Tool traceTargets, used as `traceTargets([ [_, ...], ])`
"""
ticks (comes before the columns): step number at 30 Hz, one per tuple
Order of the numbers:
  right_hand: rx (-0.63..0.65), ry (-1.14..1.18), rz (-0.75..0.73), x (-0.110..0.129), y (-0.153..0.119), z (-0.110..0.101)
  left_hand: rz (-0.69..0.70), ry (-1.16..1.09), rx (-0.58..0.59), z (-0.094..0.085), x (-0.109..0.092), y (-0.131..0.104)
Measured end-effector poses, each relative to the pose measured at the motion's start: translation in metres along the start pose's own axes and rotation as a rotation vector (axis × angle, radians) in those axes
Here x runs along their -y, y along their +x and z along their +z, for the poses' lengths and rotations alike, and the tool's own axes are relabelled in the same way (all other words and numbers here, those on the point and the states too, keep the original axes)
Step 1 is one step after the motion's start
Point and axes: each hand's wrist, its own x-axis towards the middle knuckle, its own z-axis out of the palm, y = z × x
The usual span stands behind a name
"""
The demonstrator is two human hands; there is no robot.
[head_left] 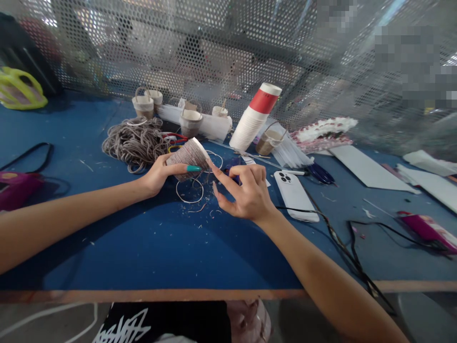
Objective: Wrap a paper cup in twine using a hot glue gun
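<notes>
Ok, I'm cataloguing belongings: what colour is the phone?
White; the phone shows best in the head view.

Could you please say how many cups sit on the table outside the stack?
5: two cups behind the rope, one behind the held cup, one left of the stack, one right. Others may be hidden.

Left forearm (89, 204) in from left edge, slight upward slope. Left hand (157, 176) curled in a hold, thumb (181, 168) out straight toward the right hand (248, 193), teal nail showing; other fingers mostly hidden. Right forearm (314, 262) runs diagonally up from lower right, wrist (267, 214) roughly in line. Right index finger (224, 180) extended up-left, right thumb (225, 205) below it, spread apart, remaining fingers bent. Both forearms bare. Hands close together, visible fingertips not touching.
</notes>
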Motion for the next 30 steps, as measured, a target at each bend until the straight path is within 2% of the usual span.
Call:
traceTargets([
  [4,-0.07,-0.033,-0.065,-0.0022,0.0004,-0.0044,-0.005,-0.027,0.021,-0.0021,0.0024,0.0012],
  [7,-0.113,-0.016,-0.041,-0.0006,0.0013,-0.0058,-0.005,-0.032,0.023,-0.0027,0.0025,0.0013],
  [11,-0.063,-0.005,0.029,0.004,0.0037,-0.0039,-0.032,-0.015,0.015,-0.0016,0.0007,0.0004],
  [16,0.015,-0.009,0.042,0.0046,0.0025,-0.0001,-0.027,-0.018,-0.017,-0.0009,0.0013,0.0006],
  [25,-0.077,-0.1,-0.075,0.0015,0.0042,-0.0056,-0.016,-0.114,-0.002,-0.0029,0.0049,0.0024],
  [30,-0.12,-0.077,-0.058,0.0016,0.0021,-0.006,-0.029,-0.149,0.004,-0.0019,0.0046,0.003],
])
